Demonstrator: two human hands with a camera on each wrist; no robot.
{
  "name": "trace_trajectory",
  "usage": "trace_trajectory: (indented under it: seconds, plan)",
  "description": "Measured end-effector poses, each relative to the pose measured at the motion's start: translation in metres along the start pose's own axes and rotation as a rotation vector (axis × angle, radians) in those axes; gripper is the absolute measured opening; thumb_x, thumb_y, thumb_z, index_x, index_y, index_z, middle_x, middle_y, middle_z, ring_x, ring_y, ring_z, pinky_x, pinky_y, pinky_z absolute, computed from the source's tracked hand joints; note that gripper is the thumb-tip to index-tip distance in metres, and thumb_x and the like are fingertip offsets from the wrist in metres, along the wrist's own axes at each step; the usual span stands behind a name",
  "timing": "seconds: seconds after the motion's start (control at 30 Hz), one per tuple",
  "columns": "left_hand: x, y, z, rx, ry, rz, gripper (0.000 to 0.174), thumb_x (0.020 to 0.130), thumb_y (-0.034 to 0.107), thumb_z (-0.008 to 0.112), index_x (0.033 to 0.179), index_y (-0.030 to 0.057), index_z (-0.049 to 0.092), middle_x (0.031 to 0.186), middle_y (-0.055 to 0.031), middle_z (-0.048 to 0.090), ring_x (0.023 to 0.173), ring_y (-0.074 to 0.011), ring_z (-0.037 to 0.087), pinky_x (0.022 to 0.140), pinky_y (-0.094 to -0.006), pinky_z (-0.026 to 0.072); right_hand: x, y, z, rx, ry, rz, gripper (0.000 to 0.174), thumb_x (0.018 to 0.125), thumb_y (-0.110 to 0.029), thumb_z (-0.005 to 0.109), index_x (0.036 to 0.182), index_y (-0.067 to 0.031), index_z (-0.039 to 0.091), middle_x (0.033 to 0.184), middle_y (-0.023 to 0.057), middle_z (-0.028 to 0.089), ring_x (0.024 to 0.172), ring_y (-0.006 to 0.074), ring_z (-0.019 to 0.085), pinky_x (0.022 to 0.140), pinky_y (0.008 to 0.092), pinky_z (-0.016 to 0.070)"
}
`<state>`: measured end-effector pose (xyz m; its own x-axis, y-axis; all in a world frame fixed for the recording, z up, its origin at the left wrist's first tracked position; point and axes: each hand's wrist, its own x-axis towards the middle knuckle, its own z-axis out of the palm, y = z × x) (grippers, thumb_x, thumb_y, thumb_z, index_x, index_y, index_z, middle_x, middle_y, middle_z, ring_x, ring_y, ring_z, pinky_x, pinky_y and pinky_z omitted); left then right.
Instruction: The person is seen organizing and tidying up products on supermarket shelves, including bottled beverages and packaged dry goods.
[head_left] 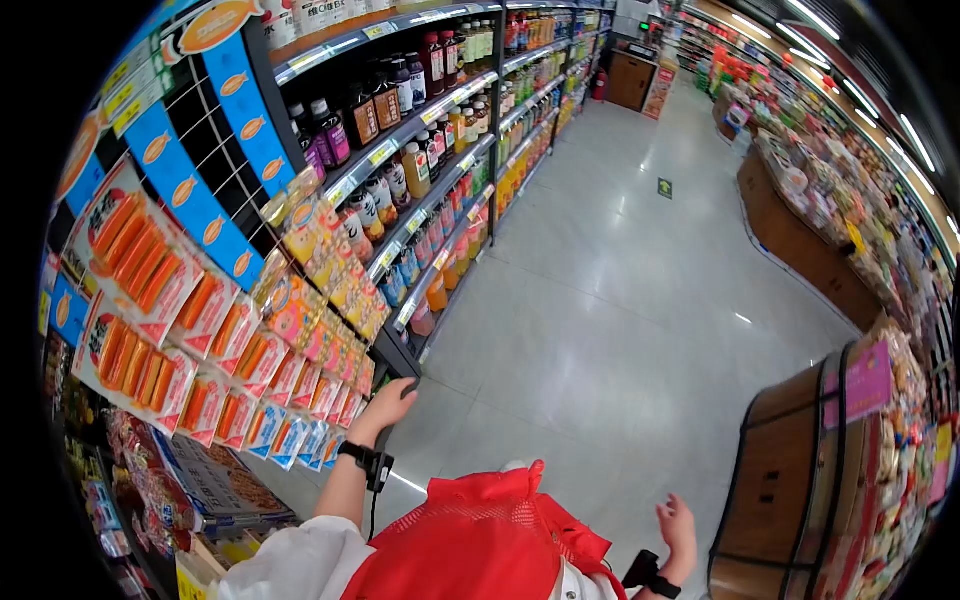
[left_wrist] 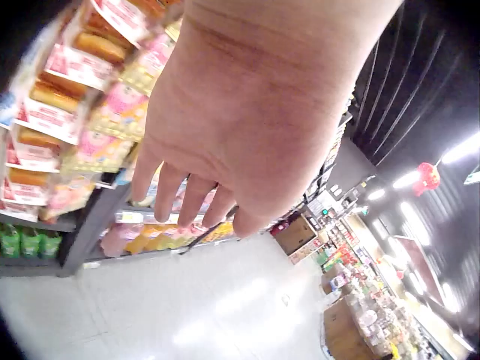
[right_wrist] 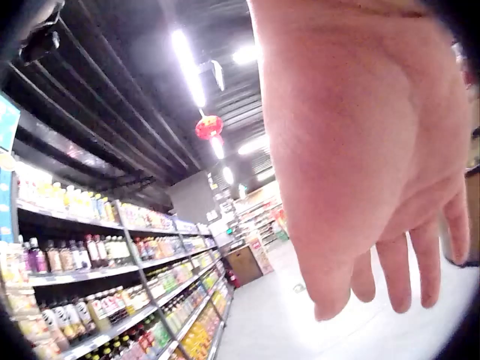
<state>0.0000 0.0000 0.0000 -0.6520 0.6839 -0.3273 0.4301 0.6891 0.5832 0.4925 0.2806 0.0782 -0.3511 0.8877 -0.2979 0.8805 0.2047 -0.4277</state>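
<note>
Red vest (head_left: 460, 545) nearest, lower middle. Left: sausage packs (head_left: 200, 312) hanging in rows; in head view, sausages' long axes slant upper right to lower left. Left hand (head_left: 385, 405) just right of packs' lower row, fingers extended, grasping nothing. Bottles (head_left: 387, 103) upright beyond. Right hand (head_left: 678, 525) well apart from packs, fingers relaxed, empty. Bin (head_left: 772, 465) far right.

Left grip (head_left: 386, 404) and right grip (head_left: 678, 522) relaxed
</note>
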Motion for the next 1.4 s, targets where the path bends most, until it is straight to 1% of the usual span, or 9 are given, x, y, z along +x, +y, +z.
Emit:
trace_trajectory:
  seconds: [0.17,0.37,0.53,0.7,0.97,1.03,1.17,1.23,1.4]
  plan:
    - [0.231,0.162,-0.057,-0.089,0.107,0.338,0.038,0.084,0.021,0.05,0.116,-0.0001,0.047,0.119,-0.0188,0.048,0.11,-0.0313,0.046,0.092,-0.035,0.0372,0.249,-0.031,-0.076,0.033,0.071,0.089,0.044,0.078,-0.022,0.06,0.115,-0.0005,0.05,0.102,0.0199,0.059,0.092,0.031,0.059,0.079,0.0389,0.0455]
    - [0.478,0.254,-0.082,-0.24,0.187,0.155,0.037,0.085,0.021,0.051,0.115,0.0017,0.048,0.116,-0.0185,0.05,0.107,-0.0305,0.049,0.09,-0.0341,0.0383,0.6,-0.09,-0.114,-0.054,-0.182,0.147,0.042,0.076,-0.021,0.061,0.111,0.0015,0.052,0.098,0.022,0.06,0.091,0.0322,0.059,0.078,0.0387,0.0457]
    - [0.63,0.326,-0.107,-0.329,0.412,-0.079,0.034,0.084,0.02,0.053,0.112,0.0003,0.051,0.107,-0.0175,0.055,0.096,-0.0288,0.055,0.081,-0.0338,0.0436,0.892,-0.244,-0.201,-0.165,-0.12,-0.221,0.042,0.078,-0.024,0.059,0.111,0.0006,0.051,0.095,0.0218,0.06,0.092,0.0344,0.057,0.077,0.0387,0.0457]
    - [0.75,0.373,-0.153,-0.403,0.537,-0.257,0.034,0.085,0.019,0.053,0.114,0.0011,0.05,0.108,-0.0154,0.056,0.097,-0.0252,0.056,0.08,-0.0319,0.044,1.105,-0.466,-0.213,-0.378,-0.151,-0.618,0.039,0.078,-0.02,0.059,0.11,0.0009,0.051,0.102,0.0222,0.057,0.092,0.0356,0.056,0.076,0.039,0.0463]
    - [0.924,0.296,-0.236,-0.578,0.768,-0.386,0.032,0.086,0.015,0.051,0.116,0.0023,0.048,0.112,-0.0125,0.055,0.099,-0.0208,0.055,0.082,-0.0305,0.0443,1.269,-0.79,-0.054,-0.251,-0.501,-1.066,0.037,0.079,-0.016,0.058,0.112,-0.0003,0.051,0.106,0.0193,0.057,0.092,0.0325,0.057,0.077,0.0367,0.0467]
    - [0.977,0.273,-0.295,-0.583,0.805,-0.437,0.031,0.087,0.012,0.049,0.116,0.0027,0.048,0.112,-0.0105,0.055,0.098,-0.0183,0.055,0.082,-0.0294,0.0443,1.296,-0.851,0.009,-0.36,-0.618,-1.318,0.036,0.079,-0.017,0.058,0.112,-0.0013,0.052,0.106,0.0178,0.057,0.091,0.0316,0.057,0.077,0.0358,0.0464]
    - [1.084,0.228,-0.433,-0.376,1.022,-0.35,0.029,0.087,0.008,0.047,0.115,0.0021,0.049,0.109,-0.0096,0.055,0.096,-0.0175,0.055,0.08,-0.0278,0.043,1.329,-0.999,0.101,-0.293,-0.82,-1.382,0.034,0.08,-0.016,0.058,0.11,-0.0014,0.053,0.105,0.0163,0.058,0.092,0.031,0.057,0.079,0.035,0.0458]
    - [1.134,0.219,-0.501,-0.234,1.128,-0.225,0.029,0.084,0.004,0.047,0.113,0.0018,0.05,0.11,-0.0105,0.054,0.1,-0.0192,0.053,0.084,-0.028,0.0406,1.34,-1.068,0.119,-0.09,-0.978,-1.43,0.035,0.08,-0.018,0.056,0.11,-0.0013,0.052,0.102,0.0184,0.058,0.088,0.0327,0.057,0.077,0.0369,0.0455]
    - [1.219,0.227,-0.658,0.263,1.464,-0.015,0.029,0.082,0.002,0.049,0.11,0.0018,0.052,0.114,-0.0123,0.052,0.108,-0.0244,0.049,0.091,-0.0313,0.0363,1.311,-1.271,0.091,0.323,-0.846,-1.774,0.028,0.078,-0.009,0.059,0.104,-0.001,0.053,0.095,0.016,0.058,0.084,0.0316,0.057,0.072,0.0364,0.0462]
